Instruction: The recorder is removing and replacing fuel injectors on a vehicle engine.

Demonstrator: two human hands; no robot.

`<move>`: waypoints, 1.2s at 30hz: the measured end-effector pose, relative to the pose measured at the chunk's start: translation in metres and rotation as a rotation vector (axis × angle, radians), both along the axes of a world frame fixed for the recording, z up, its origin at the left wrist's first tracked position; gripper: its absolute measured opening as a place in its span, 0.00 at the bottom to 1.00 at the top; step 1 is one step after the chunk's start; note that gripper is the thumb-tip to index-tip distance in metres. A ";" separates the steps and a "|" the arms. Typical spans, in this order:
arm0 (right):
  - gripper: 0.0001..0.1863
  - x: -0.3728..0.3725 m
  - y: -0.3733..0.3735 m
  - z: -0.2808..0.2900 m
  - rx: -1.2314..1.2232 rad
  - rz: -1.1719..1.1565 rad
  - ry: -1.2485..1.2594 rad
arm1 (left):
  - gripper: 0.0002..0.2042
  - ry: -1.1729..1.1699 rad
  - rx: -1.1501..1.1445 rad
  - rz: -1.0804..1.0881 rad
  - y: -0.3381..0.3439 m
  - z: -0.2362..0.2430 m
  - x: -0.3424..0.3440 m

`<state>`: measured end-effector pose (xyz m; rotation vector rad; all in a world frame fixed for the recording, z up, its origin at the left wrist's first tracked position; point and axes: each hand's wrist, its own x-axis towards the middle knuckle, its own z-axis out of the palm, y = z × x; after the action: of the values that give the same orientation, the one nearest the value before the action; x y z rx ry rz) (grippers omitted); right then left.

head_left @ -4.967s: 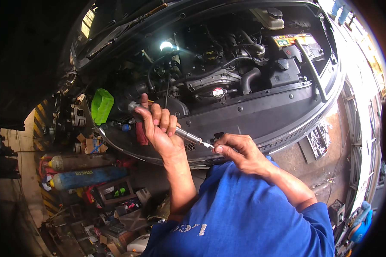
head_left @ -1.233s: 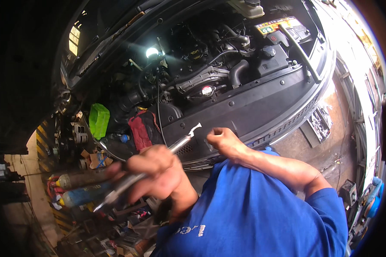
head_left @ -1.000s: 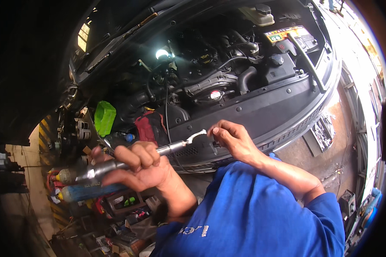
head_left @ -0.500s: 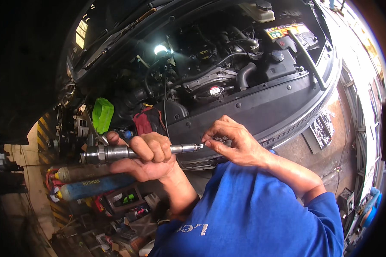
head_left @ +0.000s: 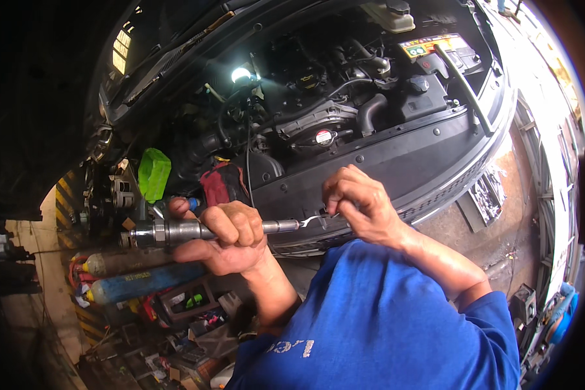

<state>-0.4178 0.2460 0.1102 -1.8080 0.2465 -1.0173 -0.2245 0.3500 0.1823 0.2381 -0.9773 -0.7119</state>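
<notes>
My left hand (head_left: 234,234) grips a long metal cylindrical part (head_left: 169,232), held almost level, thicker at its left end and narrow at its right tip. A thin white strip (head_left: 311,220) sticks out from that tip. Just right of it, my right hand (head_left: 359,203) is closed in a pinch on the far end of this strip, the fingertips partly hidden. Both hands are over the black front panel (head_left: 403,146) of an open car engine bay.
A lit lamp (head_left: 240,75) shines among engine parts. A green container (head_left: 154,172) and red bag (head_left: 222,185) lie at the left. A black bar (head_left: 465,88) stands by the battery (head_left: 461,58). Gas cylinders (head_left: 133,284) and clutter are below left; metal framing (head_left: 539,195) is right.
The metal part has swung from a slanted position to nearly level, with my left hand still round it. My right hand has risen and moved slightly rightward, away from the tip.
</notes>
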 end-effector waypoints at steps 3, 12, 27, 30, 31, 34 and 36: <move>0.07 -0.007 -0.004 -0.015 0.341 0.083 0.015 | 0.37 0.007 0.015 -0.005 0.003 -0.001 0.004; 0.14 -0.014 -0.005 -0.029 1.005 0.201 -0.119 | 0.40 0.007 -0.014 -0.058 0.004 -0.011 0.015; 0.07 -0.005 0.016 0.004 0.223 0.172 0.255 | 0.38 -0.012 0.028 0.002 0.002 -0.004 0.002; 0.06 -0.002 0.017 0.005 0.113 0.176 0.246 | 0.38 -0.017 0.028 -0.003 0.001 -0.004 -0.001; 0.06 -0.001 0.017 0.005 0.094 0.182 0.241 | 0.38 -0.025 0.030 0.002 0.001 -0.004 -0.002; 0.05 0.000 0.016 0.006 0.100 0.181 0.218 | 0.39 -0.024 0.038 -0.019 0.001 -0.005 -0.004; 0.05 0.002 0.016 0.004 0.078 0.166 0.193 | 0.39 -0.012 0.048 -0.015 0.000 -0.005 -0.008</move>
<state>-0.4158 0.2625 0.1139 -1.8236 0.2457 -0.7089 -0.2321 0.3504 0.1768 0.2773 -0.9751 -0.7483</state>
